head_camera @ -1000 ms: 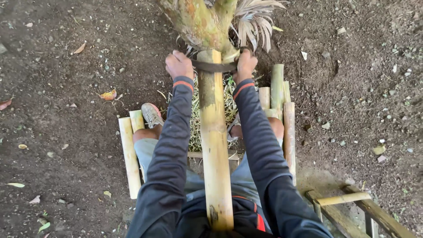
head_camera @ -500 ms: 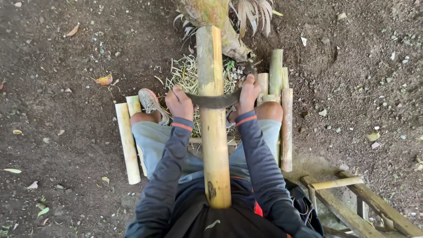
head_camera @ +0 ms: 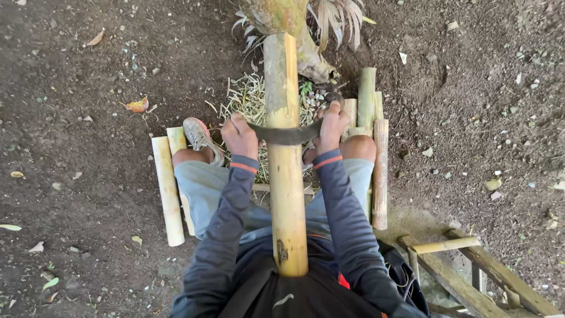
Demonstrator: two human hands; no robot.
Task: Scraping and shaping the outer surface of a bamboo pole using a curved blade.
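Note:
A long bamboo pole (head_camera: 284, 176) runs from my lap up to a tree base (head_camera: 294, 29). A dark curved blade (head_camera: 285, 134) lies across the pole. My left hand (head_camera: 239, 135) grips its left end and my right hand (head_camera: 332, 125) grips its right end, one on each side of the pole. Both arms are in dark sleeves with orange cuffs. My knees, in light shorts, sit either side of the pole, and a shoe (head_camera: 199, 136) shows by my left knee.
Cut bamboo pieces lie on the dirt at my left (head_camera: 168, 191) and right (head_camera: 380, 174). Pale shavings (head_camera: 247, 103) are heaped near the tree base. A wooden frame (head_camera: 465, 268) stands at the lower right. Dry leaves and stones dot the soil.
Both hands have drawn the curved blade down the pole toward me, from the far end by the tree to about the knees.

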